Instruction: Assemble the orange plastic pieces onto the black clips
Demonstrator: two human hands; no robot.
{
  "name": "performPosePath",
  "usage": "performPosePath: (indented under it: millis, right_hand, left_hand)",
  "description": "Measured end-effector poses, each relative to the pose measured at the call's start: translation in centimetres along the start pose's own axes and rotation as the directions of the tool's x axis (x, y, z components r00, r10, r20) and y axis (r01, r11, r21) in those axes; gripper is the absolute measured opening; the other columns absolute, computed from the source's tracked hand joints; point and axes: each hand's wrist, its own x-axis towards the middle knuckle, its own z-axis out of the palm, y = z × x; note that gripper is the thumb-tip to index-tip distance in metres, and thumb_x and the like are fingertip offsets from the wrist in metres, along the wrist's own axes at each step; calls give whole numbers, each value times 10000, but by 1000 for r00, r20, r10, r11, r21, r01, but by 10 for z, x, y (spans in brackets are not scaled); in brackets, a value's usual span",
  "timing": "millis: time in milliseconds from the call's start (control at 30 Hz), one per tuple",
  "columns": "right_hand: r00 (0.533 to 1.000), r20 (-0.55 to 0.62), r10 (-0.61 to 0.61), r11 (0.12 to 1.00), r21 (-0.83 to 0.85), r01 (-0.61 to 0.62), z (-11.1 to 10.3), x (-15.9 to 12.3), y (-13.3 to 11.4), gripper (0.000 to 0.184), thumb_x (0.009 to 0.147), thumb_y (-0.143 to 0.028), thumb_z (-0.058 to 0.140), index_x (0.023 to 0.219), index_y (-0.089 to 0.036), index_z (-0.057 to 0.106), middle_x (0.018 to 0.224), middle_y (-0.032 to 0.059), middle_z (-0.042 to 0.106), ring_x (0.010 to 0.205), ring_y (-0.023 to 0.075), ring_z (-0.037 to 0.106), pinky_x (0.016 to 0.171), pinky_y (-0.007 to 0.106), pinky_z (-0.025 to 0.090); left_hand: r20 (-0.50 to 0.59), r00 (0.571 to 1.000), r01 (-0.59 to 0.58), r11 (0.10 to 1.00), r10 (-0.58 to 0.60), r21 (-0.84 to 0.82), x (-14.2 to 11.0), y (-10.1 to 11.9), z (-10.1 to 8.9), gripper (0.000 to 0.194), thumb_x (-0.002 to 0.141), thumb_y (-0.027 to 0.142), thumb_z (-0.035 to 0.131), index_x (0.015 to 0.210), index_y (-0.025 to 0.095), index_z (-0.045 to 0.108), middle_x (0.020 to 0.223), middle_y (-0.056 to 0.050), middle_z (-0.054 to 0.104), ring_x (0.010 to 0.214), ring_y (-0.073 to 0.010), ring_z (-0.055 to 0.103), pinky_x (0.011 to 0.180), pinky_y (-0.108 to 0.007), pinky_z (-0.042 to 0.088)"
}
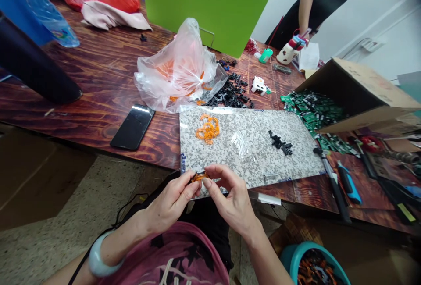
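Observation:
Between my two hands, over the near edge of the speckled board (223, 162), is a small curved orange and black plastic part (200, 176). The fingers of my left hand (179, 193) pinch its left side. My right hand (230, 195) grips the other end with thumb and forefinger. Ahead on the board lies a little pile of orange plastic rings (208, 129). Thin clear plastic pieces (240, 144) are grouped in the middle, and black plastic parts (280, 143) sit to the right. A small clear tube-like piece (271, 177) rests by the near edge.
A clear bag (180, 72) of orange parts and a heap of black parts (232, 92) lie behind the board. A phone (132, 127) is left; a carton (358, 96) spilling circuit boards, a hammer (332, 184) and a cutter (349, 183) are right. A teal bucket (289, 254) stands below. Another person's arm (309, 6) reaches in.

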Motion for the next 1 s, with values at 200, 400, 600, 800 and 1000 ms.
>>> performPosePath:
  millis: [200, 400, 600, 800, 1000]
  right_hand:
    - [994, 97, 54, 987, 147, -68, -2, 0, 7, 159, 867, -279, 573, 991, -210, 644, 935, 30, 642, 850, 138, 613, 712, 234, 503]
    - [990, 102, 95, 963, 242, -117, -1, -3, 7, 115, 860, -282, 588, 939, -220, 644, 874, 8, 627, 794, 128, 605, 695, 236, 489]
    - [994, 73, 86, 963, 250, -102, 0, -6, 5, 103, 859, -268, 592, 936, -222, 644, 860, 2, 617, 792, 122, 591, 688, 223, 474]
    - [996, 55, 72, 969, 235, -83, 0, -8, 5, 100, 860, -254, 588, 927, -210, 648, 870, 9, 612, 794, 118, 583, 676, 213, 467]
    - [994, 81, 77, 969, 230, -94, -1, -9, 2, 100, 864, -269, 584, 920, -204, 636, 864, 12, 608, 795, 124, 580, 688, 224, 472]
  left_hand:
    - [64, 995, -82, 992, 76, 95, 0, 3, -3, 216, 964, 227, 310, 867, 168, 494, 767, 14, 507, 688, -121, 484, 664, -227, 406]
    - [103, 988, -125, 983, 111, 137, -2, 3, -4, 219, 966, 225, 287, 894, 168, 486, 767, 12, 504, 683, -124, 477, 660, -237, 401]
    - [76, 987, -153, 976, 143, 157, 0, 2, 0, 237, 960, 221, 277, 835, 171, 472, 722, 19, 471, 643, -123, 447, 621, -241, 381]
    - [19, 986, -165, 963, 165, 212, 0, -3, 4, 231, 947, 202, 288, 806, 171, 469, 706, 15, 464, 619, -125, 430, 592, -241, 371]
    - [20, 978, -207, 947, 209, 247, -3, -5, 3, 228, 946, 182, 299, 798, 170, 473, 706, 13, 470, 630, -124, 441, 604, -231, 380]
